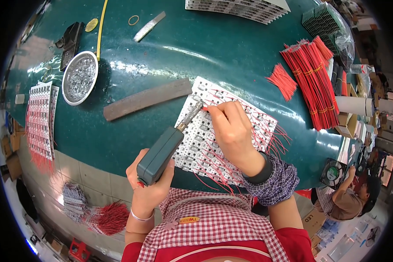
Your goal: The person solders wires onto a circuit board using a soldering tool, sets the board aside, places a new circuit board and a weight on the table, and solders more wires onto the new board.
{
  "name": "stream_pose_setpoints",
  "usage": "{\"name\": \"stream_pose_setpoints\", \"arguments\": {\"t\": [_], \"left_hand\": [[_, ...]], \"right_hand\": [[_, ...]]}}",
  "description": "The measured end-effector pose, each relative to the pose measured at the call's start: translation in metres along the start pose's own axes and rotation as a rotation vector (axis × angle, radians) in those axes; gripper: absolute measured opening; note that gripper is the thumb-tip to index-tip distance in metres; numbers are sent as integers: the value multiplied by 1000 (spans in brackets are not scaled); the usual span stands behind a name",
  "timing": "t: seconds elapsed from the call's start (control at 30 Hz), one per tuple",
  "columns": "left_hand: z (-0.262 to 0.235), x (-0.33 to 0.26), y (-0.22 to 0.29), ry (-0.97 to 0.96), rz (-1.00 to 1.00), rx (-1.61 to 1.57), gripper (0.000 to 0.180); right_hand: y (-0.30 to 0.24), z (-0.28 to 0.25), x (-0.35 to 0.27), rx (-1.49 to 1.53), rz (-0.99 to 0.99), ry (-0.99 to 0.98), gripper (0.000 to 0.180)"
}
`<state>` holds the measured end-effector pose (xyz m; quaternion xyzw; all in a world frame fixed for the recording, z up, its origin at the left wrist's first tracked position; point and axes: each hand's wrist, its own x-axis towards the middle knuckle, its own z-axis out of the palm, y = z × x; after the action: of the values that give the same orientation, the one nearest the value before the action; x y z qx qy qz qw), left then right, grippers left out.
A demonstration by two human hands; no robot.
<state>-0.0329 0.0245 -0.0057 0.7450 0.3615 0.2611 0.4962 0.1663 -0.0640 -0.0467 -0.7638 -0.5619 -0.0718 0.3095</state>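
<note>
My left hand (155,185) is wrapped around a dark green soldering gun (160,155). Its metal tip points up and right, over a white panel of small circuit boards (188,150). My right hand (233,131) pinches a thin red wire (205,108), whose end is close beside the gun's tip. Whether tip and wire touch is too small to tell. The panel lies on the green table, with dark components in rows. Many red wires (280,137) trail from its right and near sides. A brown bar (148,99) reaches the panel's far left edge.
On the left are a white bowl (76,104) of small metallic pieces and wired panels (40,118) hanging over the edge. Red wire bundles (312,83) lie at right, near a small fan (333,172). More panels (240,8) stand at the back. Another person (349,198) works at far right.
</note>
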Motion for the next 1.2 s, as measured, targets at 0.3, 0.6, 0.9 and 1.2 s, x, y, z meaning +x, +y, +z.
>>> {"name": "stream_pose_setpoints", "arguments": {"t": [0.3,0.6,0.9,1.2], "left_hand": [[-1,2,4,-14,13,41,12],[-1,1,2,-10,-12,17,13],[-4,-10,-1,107,-10,-38,20],[-8,-17,-7,127,-5,-32,21]], "right_hand": [[4,3,-2,-13,-51,-21,30],[3,2,-2,-17,-54,-26,29],[3,3,-2,-27,-56,-6,25],[-1,-3,-3,31,-56,-4,23]]}}
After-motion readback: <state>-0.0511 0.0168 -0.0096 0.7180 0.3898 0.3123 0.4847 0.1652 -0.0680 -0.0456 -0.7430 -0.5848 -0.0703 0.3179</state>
